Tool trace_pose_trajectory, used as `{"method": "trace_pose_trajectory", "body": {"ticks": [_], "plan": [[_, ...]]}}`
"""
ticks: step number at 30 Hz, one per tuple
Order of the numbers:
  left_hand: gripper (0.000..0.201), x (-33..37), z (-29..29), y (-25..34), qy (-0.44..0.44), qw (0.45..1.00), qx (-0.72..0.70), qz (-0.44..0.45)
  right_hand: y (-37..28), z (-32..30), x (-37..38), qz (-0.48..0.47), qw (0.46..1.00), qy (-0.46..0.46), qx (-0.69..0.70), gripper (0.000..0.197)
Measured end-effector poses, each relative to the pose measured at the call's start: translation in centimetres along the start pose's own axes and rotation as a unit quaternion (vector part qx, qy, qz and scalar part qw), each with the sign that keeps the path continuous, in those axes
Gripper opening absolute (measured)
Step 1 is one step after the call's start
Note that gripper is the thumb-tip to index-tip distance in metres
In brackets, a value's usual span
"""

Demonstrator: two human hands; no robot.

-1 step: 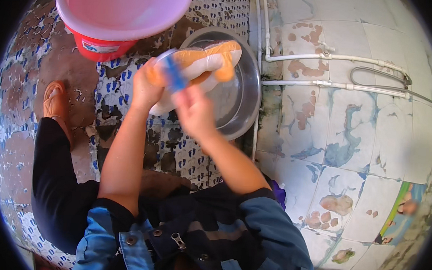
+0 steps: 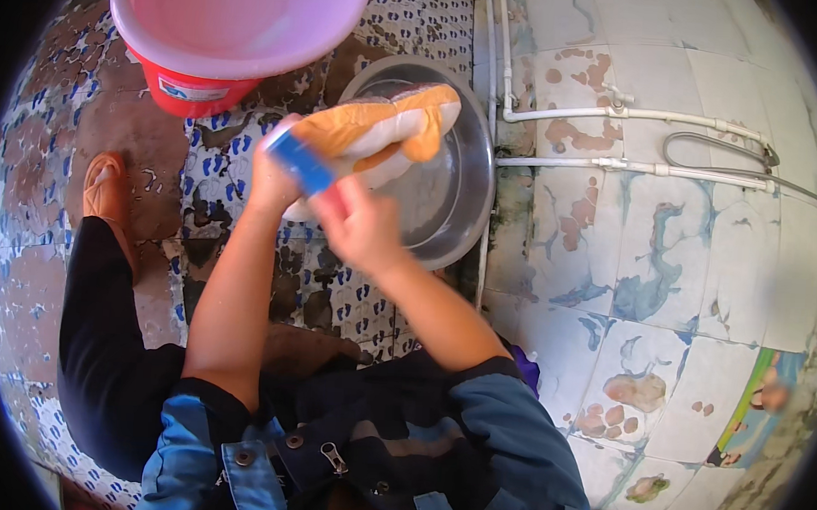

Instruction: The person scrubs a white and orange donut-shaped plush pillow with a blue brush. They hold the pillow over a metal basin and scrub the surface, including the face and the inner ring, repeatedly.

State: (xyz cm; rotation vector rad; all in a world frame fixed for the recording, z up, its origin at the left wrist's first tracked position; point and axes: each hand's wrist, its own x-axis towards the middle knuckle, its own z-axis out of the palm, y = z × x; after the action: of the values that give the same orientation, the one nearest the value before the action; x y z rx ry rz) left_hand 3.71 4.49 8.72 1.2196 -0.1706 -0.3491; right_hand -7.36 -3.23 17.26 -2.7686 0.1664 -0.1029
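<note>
And here's the left hand (image 2: 276, 182), fingers wrapped round the left end of the orange-and-white bundle (image 2: 378, 129), which lies across the metal basin (image 2: 474, 208); the right hand's (image 2: 366, 223) fingers grip a blurred blue brush (image 2: 301, 163)!

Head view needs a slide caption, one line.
Left hand holds an orange-and-white item partly over a grey basin; right hand holds a blue tool.

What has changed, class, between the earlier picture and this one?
The right hand has carried the blue brush-like tool leftward and toward the person. Nothing was visibly picked up or released: the left hand still holds the orange-and-white fabric item partly over the metal basin; the red-and-pink tub stayed put.
</note>
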Motion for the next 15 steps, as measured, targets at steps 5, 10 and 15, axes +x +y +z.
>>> {"method": "trace_pose_trajectory", "body": {"ticks": [5,10,15], "plan": [[0.020,-0.9,0.0,0.4,-0.010,0.997,0.080,-0.011,12.9,-6.4,3.6,0.300,0.920,0.248,-0.045,0.031],[0.022,-0.4,0.9,1.8,0.028,0.999,0.000,-0.041,3.3,-0.6,-0.2,0.094,0.982,0.116,0.114,0.025],[0.023,-0.9,0.0,0.0,-0.054,0.993,0.100,-0.028,9.6,-5.1,3.1,0.281,0.930,0.217,0.090,0.028]]}}
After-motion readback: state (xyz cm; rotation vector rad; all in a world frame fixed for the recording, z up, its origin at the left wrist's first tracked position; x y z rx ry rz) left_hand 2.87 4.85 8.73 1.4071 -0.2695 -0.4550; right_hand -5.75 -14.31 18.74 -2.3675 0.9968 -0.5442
